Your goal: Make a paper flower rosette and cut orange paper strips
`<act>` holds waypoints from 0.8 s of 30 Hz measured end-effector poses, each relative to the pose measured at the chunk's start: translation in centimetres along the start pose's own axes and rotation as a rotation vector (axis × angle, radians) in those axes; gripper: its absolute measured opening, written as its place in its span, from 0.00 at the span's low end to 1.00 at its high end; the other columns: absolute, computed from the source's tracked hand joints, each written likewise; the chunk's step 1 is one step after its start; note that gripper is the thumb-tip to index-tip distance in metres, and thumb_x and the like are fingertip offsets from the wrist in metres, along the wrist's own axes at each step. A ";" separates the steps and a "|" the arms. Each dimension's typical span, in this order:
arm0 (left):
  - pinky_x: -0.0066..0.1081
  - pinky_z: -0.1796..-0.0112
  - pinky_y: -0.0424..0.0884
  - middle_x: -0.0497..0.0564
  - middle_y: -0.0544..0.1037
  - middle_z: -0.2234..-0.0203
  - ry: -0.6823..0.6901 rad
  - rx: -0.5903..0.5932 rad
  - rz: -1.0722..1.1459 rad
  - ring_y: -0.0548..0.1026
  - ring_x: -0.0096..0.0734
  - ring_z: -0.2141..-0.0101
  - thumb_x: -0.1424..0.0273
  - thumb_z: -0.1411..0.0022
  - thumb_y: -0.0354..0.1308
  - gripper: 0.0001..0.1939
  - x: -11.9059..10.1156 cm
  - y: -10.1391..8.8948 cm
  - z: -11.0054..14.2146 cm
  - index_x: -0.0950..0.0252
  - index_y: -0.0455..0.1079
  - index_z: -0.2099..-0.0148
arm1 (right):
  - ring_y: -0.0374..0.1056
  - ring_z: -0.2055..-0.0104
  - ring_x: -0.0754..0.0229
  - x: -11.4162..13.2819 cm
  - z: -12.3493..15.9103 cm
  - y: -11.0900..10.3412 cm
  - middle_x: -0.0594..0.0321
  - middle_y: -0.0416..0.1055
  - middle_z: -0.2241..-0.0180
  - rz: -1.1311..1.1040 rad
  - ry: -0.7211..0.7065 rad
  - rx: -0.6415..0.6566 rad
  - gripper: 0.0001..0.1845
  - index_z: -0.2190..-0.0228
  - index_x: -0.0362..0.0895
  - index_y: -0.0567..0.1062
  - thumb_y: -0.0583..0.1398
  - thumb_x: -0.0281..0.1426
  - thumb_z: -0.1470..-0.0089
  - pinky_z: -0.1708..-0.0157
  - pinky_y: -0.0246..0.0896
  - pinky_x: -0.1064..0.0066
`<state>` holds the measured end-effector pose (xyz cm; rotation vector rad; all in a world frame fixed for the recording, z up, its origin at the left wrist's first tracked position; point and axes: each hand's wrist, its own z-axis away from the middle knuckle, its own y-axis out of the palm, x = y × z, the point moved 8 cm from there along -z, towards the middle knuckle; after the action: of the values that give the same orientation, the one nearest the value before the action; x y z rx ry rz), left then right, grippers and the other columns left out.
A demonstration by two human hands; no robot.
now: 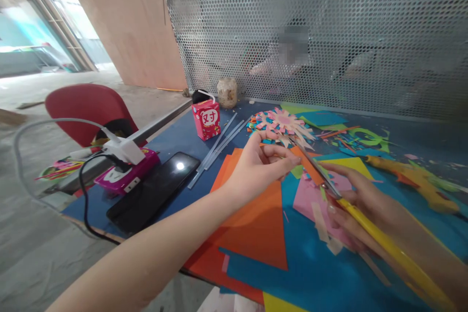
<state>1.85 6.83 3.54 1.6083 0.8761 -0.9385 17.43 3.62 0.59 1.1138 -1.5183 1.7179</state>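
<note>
My left hand (258,163) pinches the end of a small orange paper strip (307,168) between thumb and fingers. My right hand (369,209) is closed around a pair of scissors with yellow handles (380,236). Their metal blades lie along the strip; whether they are parted there I cannot make out. Under my left wrist are orange paper sheets (261,219). Below the scissors, pink paper (305,197) with pale scraps rests on blue paper (278,280). Just beyond my left fingers lies a pile of fringed paper flowers (281,122).
A yellow glue gun (413,178) lies at the right, near green and blue paper scraps (365,139). Clear glue sticks (219,148), a red drink carton (206,119), a jar (227,92), a phone (153,192) and a purple power strip (127,170) occupy the left. Perforated metal (226,24) rises behind.
</note>
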 end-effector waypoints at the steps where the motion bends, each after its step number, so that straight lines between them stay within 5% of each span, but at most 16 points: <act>1: 0.21 0.82 0.59 0.40 0.72 0.80 -0.008 0.004 -0.004 0.65 0.16 0.85 0.79 0.54 0.62 0.20 0.1 0.1 0.0 0.62 0.54 0.63 | 0.51 0.89 0.66 0.1 0.0 0.0 0.74 0.59 0.83 0.000 0.006 -0.002 0.29 0.49 0.55 0.56 0.56 0.40 0.53 0.90 0.47 0.74; 8: 0.21 0.83 0.57 0.40 0.71 0.80 -0.017 -0.007 -0.040 0.64 0.15 0.85 0.79 0.53 0.61 0.19 0.0 0.2 0.0 0.63 0.54 0.64 | 0.52 0.89 0.63 0.6 0.3 -0.4 0.75 0.57 0.88 0.047 0.038 -0.061 0.28 0.49 0.55 0.59 0.55 0.42 0.54 0.89 0.48 0.72; 13: 0.23 0.80 0.60 0.41 0.71 0.79 -0.041 0.089 -0.213 0.65 0.17 0.83 0.76 0.51 0.59 0.18 -0.2 -0.1 -0.3 0.62 0.53 0.62 | 0.50 0.89 0.65 1.1 0.2 -1.2 0.74 0.60 0.87 0.051 0.039 -0.134 0.26 0.53 0.53 0.63 0.56 0.44 0.56 0.89 0.45 0.74; 20: 0.34 0.68 0.64 0.52 0.75 0.70 -0.182 0.131 -1.415 0.72 0.35 0.69 0.76 0.46 0.53 0.19 0.7 -3.1 -0.9 0.65 0.54 0.52 | 0.49 0.89 0.67 0.8 -1.2 -2.8 0.74 0.61 0.86 -0.033 0.031 -0.161 0.28 0.54 0.51 0.62 0.59 0.47 0.57 0.89 0.45 0.75; 24: 0.40 0.60 0.65 0.62 0.73 0.59 -0.087 0.112 -1.742 0.71 0.45 0.58 0.71 0.43 0.51 0.22 0.5 -2.7 -0.9 0.71 0.54 0.47 | 0.50 0.90 0.67 0.4 -2.0 -4.2 0.76 0.59 0.88 0.017 -0.019 -0.222 0.30 0.53 0.49 0.61 0.60 0.45 0.57 0.87 0.51 0.73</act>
<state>-0.18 8.32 2.17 0.5034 2.2025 -2.1448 20.39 6.31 2.99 1.0072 -1.6870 1.5101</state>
